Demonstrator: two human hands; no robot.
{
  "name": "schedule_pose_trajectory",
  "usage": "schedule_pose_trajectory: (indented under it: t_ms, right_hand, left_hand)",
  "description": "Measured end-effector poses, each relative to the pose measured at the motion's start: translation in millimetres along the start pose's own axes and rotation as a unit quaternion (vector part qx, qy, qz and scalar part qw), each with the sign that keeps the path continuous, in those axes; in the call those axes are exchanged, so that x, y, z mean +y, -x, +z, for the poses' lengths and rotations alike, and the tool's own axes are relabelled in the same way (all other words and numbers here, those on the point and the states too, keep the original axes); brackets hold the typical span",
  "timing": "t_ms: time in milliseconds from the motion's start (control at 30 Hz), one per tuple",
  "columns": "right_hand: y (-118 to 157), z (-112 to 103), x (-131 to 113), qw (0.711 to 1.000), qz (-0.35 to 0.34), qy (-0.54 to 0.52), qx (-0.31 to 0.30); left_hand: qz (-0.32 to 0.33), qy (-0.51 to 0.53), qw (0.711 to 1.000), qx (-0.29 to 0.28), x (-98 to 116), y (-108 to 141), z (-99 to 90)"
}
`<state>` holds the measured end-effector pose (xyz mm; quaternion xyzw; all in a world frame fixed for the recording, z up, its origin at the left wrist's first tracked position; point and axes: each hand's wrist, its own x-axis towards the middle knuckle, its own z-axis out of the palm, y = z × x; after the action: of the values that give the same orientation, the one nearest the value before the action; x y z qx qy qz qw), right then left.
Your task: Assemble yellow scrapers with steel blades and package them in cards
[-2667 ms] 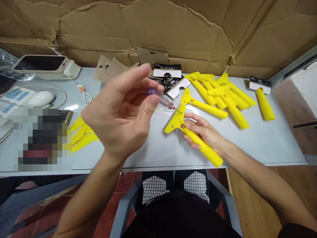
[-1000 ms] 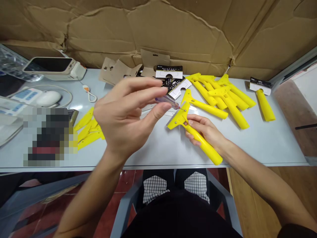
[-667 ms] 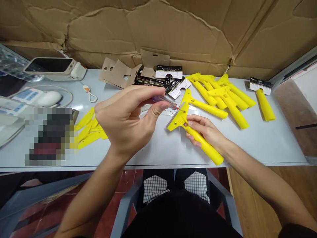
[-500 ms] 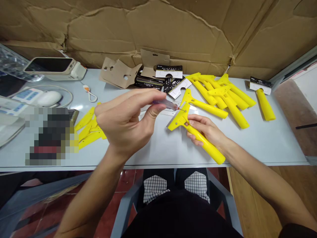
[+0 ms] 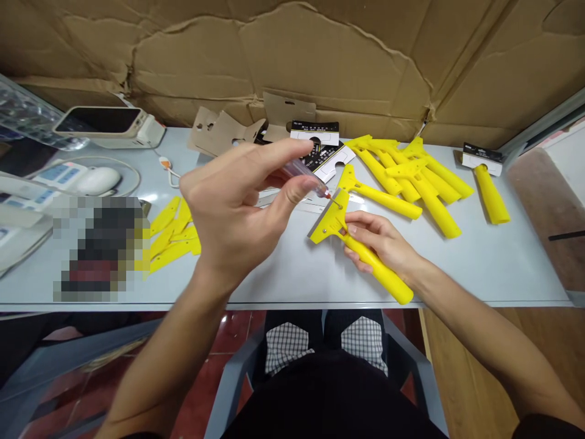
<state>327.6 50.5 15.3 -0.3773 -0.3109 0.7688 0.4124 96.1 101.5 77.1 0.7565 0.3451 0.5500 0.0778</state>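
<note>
My left hand is closed on a screwdriver with a clear handle, thumb and forefinger around it. Its thin shaft slants down to the upper screw on the head of a yellow scraper. That scraper has a metal blade along its left edge and a second screw lower on the head. My right hand grips it where the head meets the handle, which points down to the right. Just behind lies another yellow scraper.
Several yellow scrapers are piled at the back right, and one with a card lies farther right. Black-and-white cards and torn cardboard stand behind my hands. Yellow pieces, a mouse and a phone are left.
The screwdriver's tip has moved from above the blade edge onto the upper screw, and its handle tilts more steeply. My left forefinger is raised higher. The view has shifted slightly.
</note>
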Motion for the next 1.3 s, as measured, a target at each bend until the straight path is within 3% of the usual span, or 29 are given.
schedule_pose_trajectory:
  t_ms: [167, 367, 467, 600, 700, 833, 1000, 1167, 1300]
  right_hand:
    - [0, 0, 0, 1.000, -0.010, -0.004, -0.001]
    - [1, 1, -1, 1.000, -0.010, -0.017, -0.012]
    - [1, 2, -1, 1.000, -0.004, -0.021, -0.017]
    - [1, 1, -1, 1.000, 0.001, -0.019, -0.017]
    - [0, 1, -1, 1.000, -0.002, -0.011, -0.010]
    - [-2, 1, -1, 1.000, -0.009, 0.003, 0.002]
    - [-4, -1, 0, 1.000, -0.012, 0.005, 0.010]
    - [-5, -2, -1, 1.000, -0.013, 0.007, 0.012]
    - [-4, -2, -1, 1.000, -0.015, 0.012, 0.009]
  left_hand:
    - [0.093, -0.113, 0.989, 0.015, 0, -3, -4.0]
    - [0.122, -0.123, 0.985, -0.019, -10, -2, -14.3]
    - [0.124, -0.110, 0.986, -0.004, -11, -2, -15.1]
    - [0.079, -0.047, 0.995, 0.023, -7, 4, -5.0]
    - [-0.012, 0.053, 0.997, 0.049, 0, 14, 7.7]
    - [-0.123, 0.153, 0.981, -0.008, 7, 25, 20.9]
    - [-0.164, 0.204, 0.965, -0.027, 4, 26, 24.8]
    - [-0.217, 0.320, 0.920, -0.066, -9, 25, 22.8]
    - [-0.211, 0.356, 0.909, -0.050, -18, 26, 25.1]
